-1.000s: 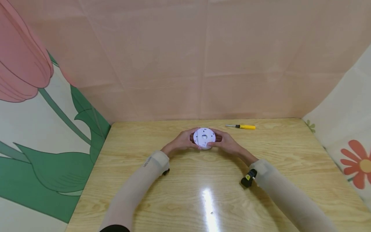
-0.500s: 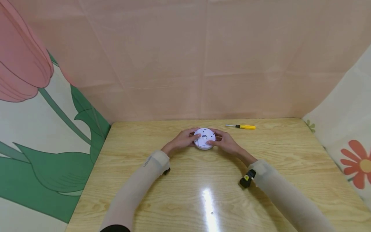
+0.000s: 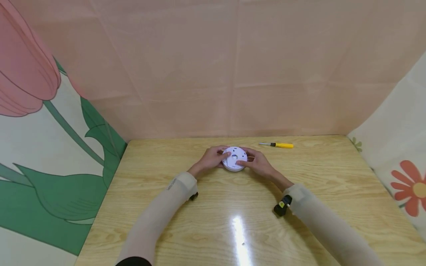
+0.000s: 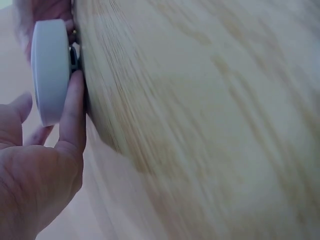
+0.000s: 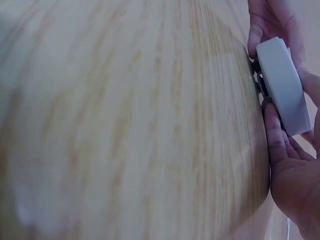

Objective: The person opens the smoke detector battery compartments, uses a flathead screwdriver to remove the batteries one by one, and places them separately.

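A round white disc-shaped device (image 3: pixel 234 166), with small dark marks and a central hole in its upper face, is held between both hands just over the tabletop. From the left, my left hand (image 3: pixel 211 158) grips its edge, thumb on the upper face and fingers underneath. My right hand (image 3: pixel 260 163) holds the opposite side, its thumb also lying on that face. In the left wrist view, the device's thick pale side wall (image 4: pixel 51 75) shows, and a dark part sits under it near the fingers. The same side (image 5: pixel 284 85) appears tilted in the right wrist view.
A screwdriver (image 3: pixel 279 145) with a yellow and black handle lies near the table's back edge, right of the hands. The wood-grain table (image 3: pixel 186 229) meets a pink cloth backdrop (image 3: pixel 186 74) behind, with flower-printed cloth on both sides.
My left thumb has come up from the device's side onto its upper face. The right thumb has shifted slightly on the face; the device stays in nearly the same place.
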`<move>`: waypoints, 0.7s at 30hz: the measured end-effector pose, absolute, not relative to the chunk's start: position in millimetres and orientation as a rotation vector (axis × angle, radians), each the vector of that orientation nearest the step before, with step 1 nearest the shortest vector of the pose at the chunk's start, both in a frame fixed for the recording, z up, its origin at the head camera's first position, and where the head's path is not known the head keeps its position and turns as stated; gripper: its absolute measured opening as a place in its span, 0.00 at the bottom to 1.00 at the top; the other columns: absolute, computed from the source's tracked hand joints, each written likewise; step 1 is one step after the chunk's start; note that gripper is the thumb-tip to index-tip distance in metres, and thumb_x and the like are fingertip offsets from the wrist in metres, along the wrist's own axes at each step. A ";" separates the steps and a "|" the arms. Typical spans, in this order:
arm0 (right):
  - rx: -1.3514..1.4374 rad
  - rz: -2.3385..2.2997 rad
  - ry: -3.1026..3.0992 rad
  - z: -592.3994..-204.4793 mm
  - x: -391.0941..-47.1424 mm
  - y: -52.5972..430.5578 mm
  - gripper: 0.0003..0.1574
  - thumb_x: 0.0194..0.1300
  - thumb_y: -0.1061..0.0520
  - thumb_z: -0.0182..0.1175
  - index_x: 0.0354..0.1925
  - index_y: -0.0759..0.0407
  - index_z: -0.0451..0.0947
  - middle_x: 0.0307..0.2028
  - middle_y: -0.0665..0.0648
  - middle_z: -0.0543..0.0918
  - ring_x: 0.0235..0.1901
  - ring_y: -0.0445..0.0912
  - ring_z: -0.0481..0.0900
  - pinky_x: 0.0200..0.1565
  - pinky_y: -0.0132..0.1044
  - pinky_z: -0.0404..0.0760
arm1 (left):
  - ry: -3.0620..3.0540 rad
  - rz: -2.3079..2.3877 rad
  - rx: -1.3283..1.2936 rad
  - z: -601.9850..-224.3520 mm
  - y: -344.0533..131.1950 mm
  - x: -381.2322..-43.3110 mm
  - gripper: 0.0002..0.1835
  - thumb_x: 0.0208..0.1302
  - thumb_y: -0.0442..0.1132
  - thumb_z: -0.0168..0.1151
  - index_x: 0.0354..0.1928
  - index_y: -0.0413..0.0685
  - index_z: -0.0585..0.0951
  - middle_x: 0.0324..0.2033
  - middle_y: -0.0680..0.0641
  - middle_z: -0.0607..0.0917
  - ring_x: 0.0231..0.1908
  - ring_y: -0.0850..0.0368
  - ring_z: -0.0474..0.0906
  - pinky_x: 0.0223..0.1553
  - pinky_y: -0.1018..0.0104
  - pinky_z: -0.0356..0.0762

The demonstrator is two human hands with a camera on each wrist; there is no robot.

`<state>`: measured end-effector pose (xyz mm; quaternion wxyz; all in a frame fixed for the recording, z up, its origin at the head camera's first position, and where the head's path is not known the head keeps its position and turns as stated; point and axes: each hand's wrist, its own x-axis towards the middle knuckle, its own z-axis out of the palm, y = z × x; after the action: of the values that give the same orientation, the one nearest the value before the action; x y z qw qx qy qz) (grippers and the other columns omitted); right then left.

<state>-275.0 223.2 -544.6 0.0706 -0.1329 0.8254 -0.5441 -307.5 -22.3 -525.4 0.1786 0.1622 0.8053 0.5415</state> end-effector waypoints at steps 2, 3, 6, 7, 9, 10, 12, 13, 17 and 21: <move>-0.394 -1.639 2.486 -544.9 -274.7 222.9 0.46 0.70 0.55 0.73 0.78 0.65 0.66 0.69 0.70 0.76 0.60 0.62 0.82 0.54 0.30 0.83 | 2.277 1.542 0.440 -524.9 -21.1 -307.2 0.23 0.76 0.46 0.66 0.70 0.51 0.81 0.53 0.39 0.83 0.39 0.52 0.86 0.36 0.61 0.90; -0.390 -1.639 2.488 -545.4 -274.8 223.1 0.46 0.70 0.55 0.73 0.78 0.64 0.66 0.69 0.69 0.77 0.60 0.62 0.82 0.53 0.29 0.83 | 2.277 1.547 0.432 -524.9 -20.4 -307.1 0.23 0.76 0.46 0.67 0.69 0.51 0.81 0.52 0.39 0.83 0.38 0.53 0.86 0.35 0.61 0.90; -0.384 -1.644 2.487 -545.6 -275.1 223.3 0.45 0.69 0.55 0.74 0.77 0.64 0.67 0.69 0.69 0.78 0.58 0.60 0.84 0.52 0.27 0.83 | 2.269 1.569 0.408 -525.5 -19.0 -307.2 0.22 0.74 0.45 0.69 0.67 0.51 0.83 0.49 0.40 0.84 0.34 0.54 0.86 0.34 0.60 0.91; -0.385 -1.650 2.481 -545.3 -275.1 223.0 0.45 0.69 0.55 0.74 0.77 0.65 0.67 0.69 0.69 0.78 0.58 0.59 0.84 0.52 0.27 0.83 | 2.266 1.577 0.402 -526.1 -18.8 -307.4 0.22 0.74 0.45 0.70 0.66 0.51 0.83 0.48 0.40 0.84 0.34 0.54 0.86 0.34 0.60 0.91; -0.378 -1.667 2.467 -544.1 -275.1 222.7 0.45 0.68 0.56 0.74 0.77 0.65 0.67 0.68 0.70 0.78 0.58 0.59 0.85 0.51 0.27 0.84 | 2.261 1.592 0.395 -527.3 -18.4 -307.9 0.21 0.73 0.44 0.70 0.65 0.51 0.84 0.47 0.40 0.85 0.33 0.54 0.86 0.33 0.60 0.90; -0.374 -1.676 2.460 -543.5 -275.2 222.4 0.45 0.68 0.57 0.74 0.76 0.65 0.68 0.69 0.70 0.78 0.58 0.59 0.85 0.52 0.27 0.84 | 2.258 1.600 0.393 -527.7 -18.3 -308.1 0.21 0.73 0.43 0.71 0.65 0.50 0.84 0.46 0.40 0.85 0.32 0.55 0.86 0.33 0.60 0.90; -0.372 -1.687 2.449 -542.4 -275.5 221.7 0.46 0.68 0.57 0.74 0.76 0.66 0.67 0.69 0.70 0.77 0.59 0.59 0.85 0.52 0.28 0.85 | 2.261 1.609 0.395 -528.2 -18.3 -308.5 0.21 0.72 0.43 0.71 0.64 0.50 0.85 0.45 0.41 0.85 0.32 0.55 0.85 0.33 0.61 0.90; -0.358 -1.691 2.443 -542.1 -275.8 221.6 0.46 0.67 0.58 0.75 0.76 0.65 0.68 0.69 0.69 0.77 0.59 0.59 0.85 0.52 0.28 0.85 | 2.264 1.611 0.396 -528.1 -18.4 -308.5 0.21 0.72 0.43 0.71 0.64 0.50 0.85 0.45 0.41 0.85 0.31 0.55 0.85 0.33 0.61 0.90; -0.342 -1.676 2.444 -542.1 -277.2 222.1 0.46 0.67 0.56 0.75 0.76 0.64 0.68 0.70 0.68 0.77 0.60 0.60 0.84 0.52 0.28 0.85 | 2.284 1.600 0.400 -526.3 -18.7 -307.8 0.21 0.72 0.43 0.72 0.64 0.50 0.85 0.45 0.42 0.85 0.31 0.57 0.84 0.32 0.62 0.90; -0.334 -1.659 2.449 -541.6 -278.5 222.9 0.46 0.66 0.54 0.76 0.76 0.62 0.69 0.70 0.66 0.77 0.61 0.59 0.83 0.52 0.26 0.84 | 2.274 1.606 0.382 -524.5 -18.8 -307.6 0.21 0.72 0.41 0.72 0.64 0.49 0.85 0.44 0.42 0.85 0.33 0.57 0.84 0.32 0.62 0.90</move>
<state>-278.5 222.9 -541.6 0.0821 -0.1119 0.8199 -0.5555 -307.6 -18.8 -524.5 0.1652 0.1340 0.7982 0.5636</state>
